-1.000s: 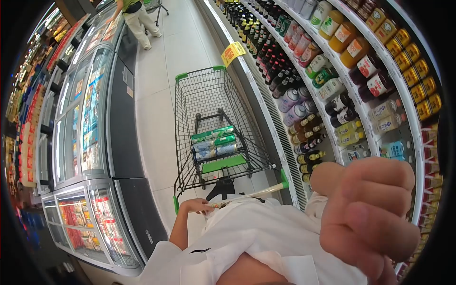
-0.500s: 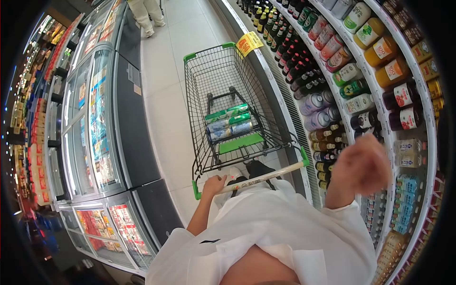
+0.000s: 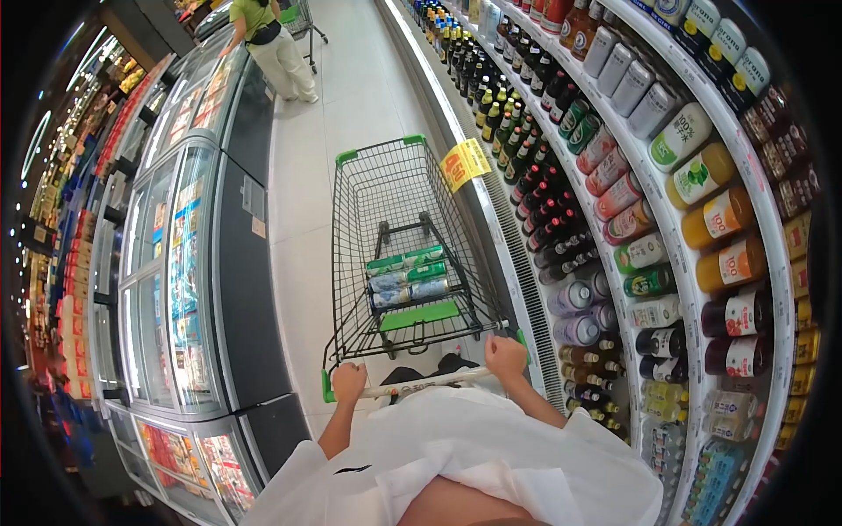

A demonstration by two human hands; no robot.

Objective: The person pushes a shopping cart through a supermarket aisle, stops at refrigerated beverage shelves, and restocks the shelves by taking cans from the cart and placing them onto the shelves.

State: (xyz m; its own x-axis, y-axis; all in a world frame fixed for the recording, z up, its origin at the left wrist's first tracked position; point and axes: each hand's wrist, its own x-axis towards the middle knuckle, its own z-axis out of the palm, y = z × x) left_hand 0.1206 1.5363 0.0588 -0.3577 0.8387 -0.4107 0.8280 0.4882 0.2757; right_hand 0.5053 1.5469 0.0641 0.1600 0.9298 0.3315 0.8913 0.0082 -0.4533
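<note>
A wire shopping cart (image 3: 351, 228) with green corners stands in front of me. Several green and blue-white cans (image 3: 406, 276) lie in its basket near the green flap (image 3: 419, 316). My left hand (image 3: 349, 381) is wrapped round the left end of the pale cart handle (image 3: 430, 381). At the handle's right end my right hand (image 3: 506, 358) is closed round it, knuckles up, beside the green corner piece. The palms of both hands are hidden.
Glass-topped freezers (image 3: 180, 289) line the left side. Drink shelves (image 3: 680, 237) with bottles and cans run along the right, with a yellow price sign (image 3: 465, 165) at their edge. Farther up the tiled aisle, a person (image 3: 272, 53) stands by a freezer near another cart (image 3: 303, 22).
My right hand has come down from its raised place near the shelves onto the cart handle. My left hand has stayed on the handle. More of the shelves' upper rows shows.
</note>
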